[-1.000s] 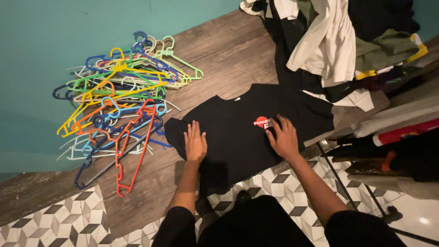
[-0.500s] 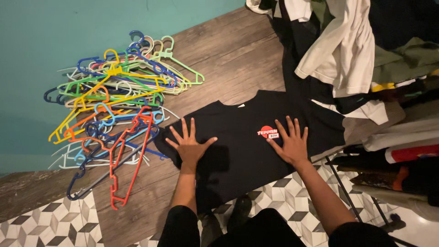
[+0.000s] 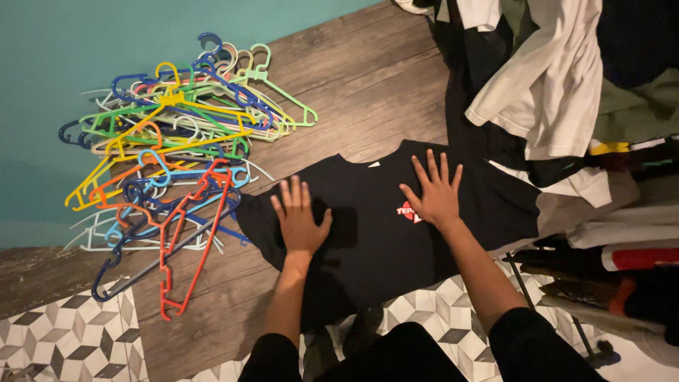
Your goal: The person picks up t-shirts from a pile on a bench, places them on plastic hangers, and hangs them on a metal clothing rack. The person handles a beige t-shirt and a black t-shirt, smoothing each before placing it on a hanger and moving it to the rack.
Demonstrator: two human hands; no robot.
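On the wood floor (image 3: pixel 368 92), your left hand (image 3: pixel 298 216) and right hand (image 3: pixel 435 192) lie flat, fingers spread, pressing the black T-shirt (image 3: pixel 375 240); hanger pile (image 3: pixel 170 155) beside its left sleeve.

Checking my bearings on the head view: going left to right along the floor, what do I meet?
Pile of coloured plastic hangers → left hand flat on the black T-shirt → right hand on it too → heap of clothes.

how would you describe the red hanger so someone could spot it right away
Start at the pile of coloured hangers on the wooden floor by the teal wall. At the pile's near edge, left of the black shirt, lies the red hanger. It reaches furthest toward the patterned tiles, alone in bright red.
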